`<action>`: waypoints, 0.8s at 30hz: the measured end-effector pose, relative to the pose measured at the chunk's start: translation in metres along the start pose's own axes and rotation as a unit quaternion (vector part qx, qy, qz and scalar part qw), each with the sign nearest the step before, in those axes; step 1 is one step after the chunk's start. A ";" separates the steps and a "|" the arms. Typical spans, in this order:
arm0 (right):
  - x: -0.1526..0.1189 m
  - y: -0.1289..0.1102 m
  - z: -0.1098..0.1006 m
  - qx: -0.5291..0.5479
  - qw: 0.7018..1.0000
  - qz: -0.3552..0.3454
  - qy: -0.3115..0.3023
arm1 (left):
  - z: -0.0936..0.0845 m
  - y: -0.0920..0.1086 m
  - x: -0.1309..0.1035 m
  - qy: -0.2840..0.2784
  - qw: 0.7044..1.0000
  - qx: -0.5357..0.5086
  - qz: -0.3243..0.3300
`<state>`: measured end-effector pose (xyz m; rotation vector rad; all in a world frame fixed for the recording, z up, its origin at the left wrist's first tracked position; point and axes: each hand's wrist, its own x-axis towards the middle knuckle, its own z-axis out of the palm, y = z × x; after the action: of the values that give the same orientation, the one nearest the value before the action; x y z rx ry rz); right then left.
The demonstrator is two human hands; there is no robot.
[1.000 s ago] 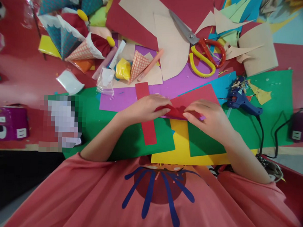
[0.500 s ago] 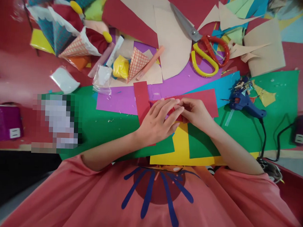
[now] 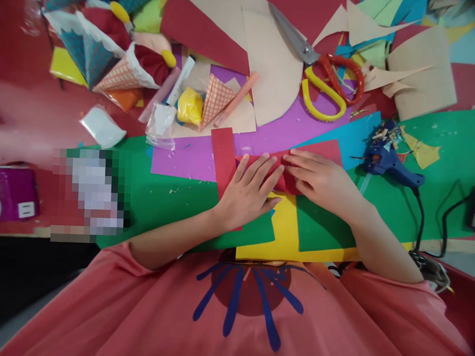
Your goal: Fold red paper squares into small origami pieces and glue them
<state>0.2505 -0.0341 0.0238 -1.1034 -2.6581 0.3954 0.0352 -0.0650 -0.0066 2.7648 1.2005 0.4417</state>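
Observation:
A folded piece of red paper lies in front of me, over yellow, green and red sheets. On its left part rests my left hand, palm down with the fingers spread. My right hand lies over its right part, fingers stretched out toward the left hand and slightly apart. The fingertips of both hands are close together near the paper's upper edge. Part of the red paper is hidden beneath the hands. A red strip lies just left of it, partly over a purple sheet.
Scissors with red and yellow handles lie above the hands. A blue glue gun with a cord is at the right. Fabric cones, a yellow bundle and a white packet sit at the upper left.
My right hand has gone from a pinch near the left fingertips to lying stretched out over the red paper. My left fingers have spread and shifted slightly. The view has shifted a little.

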 end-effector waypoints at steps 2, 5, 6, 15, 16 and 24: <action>-0.003 -0.002 -0.002 -0.027 1.000 0.002 -0.006 | 0.000 0.000 -0.001 -0.008 1.000 -0.012 0.001; -0.006 -0.006 -0.006 -0.045 0.998 0.029 -0.020 | 0.001 0.001 -0.002 -0.018 0.999 -0.031 0.008; -0.006 -0.007 -0.007 -0.047 0.998 0.039 -0.023 | 0.001 0.002 -0.002 -0.018 0.999 -0.032 0.011; -0.003 -0.011 0.005 -0.028 0.996 0.075 0.032 | 0.001 0.002 -0.002 -0.018 0.999 0.003 0.030; -0.003 -0.012 0.006 -0.022 0.996 0.073 0.036 | 0.001 0.002 -0.002 -0.021 0.999 -0.002 0.025; -0.002 -0.016 0.014 -0.001 0.996 0.070 0.057 | 0.002 0.001 -0.001 -0.023 1.000 -0.009 0.014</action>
<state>0.2374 -0.0484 0.0156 -1.2781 -2.4916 0.3437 0.0354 -0.0663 -0.0084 2.7635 1.1420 0.3876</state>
